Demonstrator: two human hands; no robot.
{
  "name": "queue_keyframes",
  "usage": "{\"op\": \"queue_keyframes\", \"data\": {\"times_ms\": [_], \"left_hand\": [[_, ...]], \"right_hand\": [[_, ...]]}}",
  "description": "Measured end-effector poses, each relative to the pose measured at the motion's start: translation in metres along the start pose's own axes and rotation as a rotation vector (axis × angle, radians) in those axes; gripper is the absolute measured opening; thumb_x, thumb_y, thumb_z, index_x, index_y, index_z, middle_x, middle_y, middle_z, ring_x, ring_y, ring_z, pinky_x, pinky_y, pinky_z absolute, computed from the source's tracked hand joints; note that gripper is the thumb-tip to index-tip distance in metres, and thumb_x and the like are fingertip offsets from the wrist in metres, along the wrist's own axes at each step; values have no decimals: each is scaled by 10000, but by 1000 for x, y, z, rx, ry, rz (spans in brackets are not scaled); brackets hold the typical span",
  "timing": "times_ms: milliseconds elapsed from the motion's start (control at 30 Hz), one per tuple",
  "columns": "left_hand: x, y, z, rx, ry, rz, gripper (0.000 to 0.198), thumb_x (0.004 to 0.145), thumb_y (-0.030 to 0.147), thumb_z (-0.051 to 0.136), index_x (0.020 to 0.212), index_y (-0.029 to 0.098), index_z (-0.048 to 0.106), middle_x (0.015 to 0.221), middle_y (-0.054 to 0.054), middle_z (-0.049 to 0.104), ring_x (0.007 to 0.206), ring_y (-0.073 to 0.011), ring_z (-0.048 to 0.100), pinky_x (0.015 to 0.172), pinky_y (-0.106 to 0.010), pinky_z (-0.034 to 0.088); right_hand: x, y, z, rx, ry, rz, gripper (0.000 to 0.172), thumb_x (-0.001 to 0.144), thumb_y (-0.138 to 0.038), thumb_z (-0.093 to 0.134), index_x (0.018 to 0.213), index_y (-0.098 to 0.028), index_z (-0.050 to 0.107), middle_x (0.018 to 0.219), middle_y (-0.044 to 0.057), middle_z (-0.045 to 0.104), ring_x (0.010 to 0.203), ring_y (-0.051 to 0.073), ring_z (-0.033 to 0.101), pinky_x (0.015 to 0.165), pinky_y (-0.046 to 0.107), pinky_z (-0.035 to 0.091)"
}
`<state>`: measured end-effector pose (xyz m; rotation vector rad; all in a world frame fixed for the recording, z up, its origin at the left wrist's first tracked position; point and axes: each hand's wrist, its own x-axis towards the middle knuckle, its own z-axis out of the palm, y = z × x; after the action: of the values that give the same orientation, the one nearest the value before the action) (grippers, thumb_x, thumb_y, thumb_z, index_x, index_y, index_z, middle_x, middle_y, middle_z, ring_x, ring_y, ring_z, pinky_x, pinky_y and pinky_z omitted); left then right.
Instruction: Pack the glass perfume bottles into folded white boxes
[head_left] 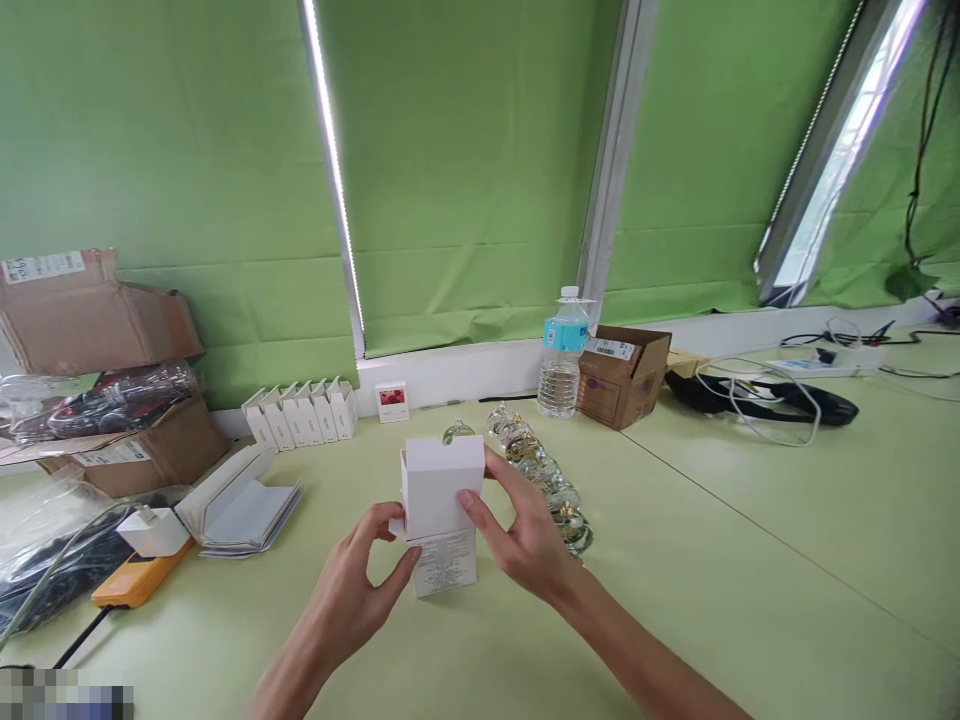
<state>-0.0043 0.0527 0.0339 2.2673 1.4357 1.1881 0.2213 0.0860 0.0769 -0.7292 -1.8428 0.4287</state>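
Between my hands is a small white paper box, held up over the middle of the table. A panel with fine printed text hangs below its plain white face. My right hand grips the box's right side, thumb on the front face and fingers behind. At the lower left, my left hand pinches a side flap with its thumb and fingers. Just beyond the box stands a small glass bottle, partly covered by it. A row of similar glass bottles runs behind my right hand.
Several white boxes stand in a row by the wall, beside a small picture card. Flat white cartons lie at left near an orange power strip. A water bottle and cardboard box stand at the back.
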Motion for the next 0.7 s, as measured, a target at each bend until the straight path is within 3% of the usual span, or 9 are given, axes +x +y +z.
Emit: {"op": "queue_keyframes", "data": {"times_ms": [67, 367, 567, 700], "left_hand": [[-1, -2, 2, 6, 0, -32, 304, 920, 337, 573, 1206, 283, 485, 1088, -41, 673, 948, -194, 650, 847, -350, 542], [2, 2, 1, -17, -11, 78, 216, 929, 263, 553, 1144, 275, 552, 1128, -41, 662, 943, -171, 642, 820, -302, 534], [-1, -1, 4, 25, 18, 29, 258, 914, 314, 578, 1166, 280, 530, 1094, -38, 686, 916, -185, 672, 829, -334, 552], [-1, -1, 5, 28, 69, -41, 342, 887, 369, 618, 1190, 279, 487, 1009, -30, 715, 883, -205, 701, 783, -355, 570]], "right_hand": [[0, 0, 0, -6, 4, -4, 380, 961, -283, 527, 1339, -270, 491, 1142, 73, 633, 1037, 241, 584, 901, 375, 500], [-1, -1, 4, -98, -7, -62, 399, 941, -270, 532, 1337, -250, 479, 1172, 99, 626, 1048, 264, 577, 879, 407, 522], [-7, 2, 7, -118, 61, -107, 570, 931, -251, 543, 1460, -258, 330, 1399, 112, 522, 1180, 278, 551, 962, 444, 510], [-5, -1, 5, -128, 82, -159, 460, 929, -221, 550, 1374, -250, 441, 1375, 109, 538, 1270, 286, 497, 1039, 474, 464]]}}
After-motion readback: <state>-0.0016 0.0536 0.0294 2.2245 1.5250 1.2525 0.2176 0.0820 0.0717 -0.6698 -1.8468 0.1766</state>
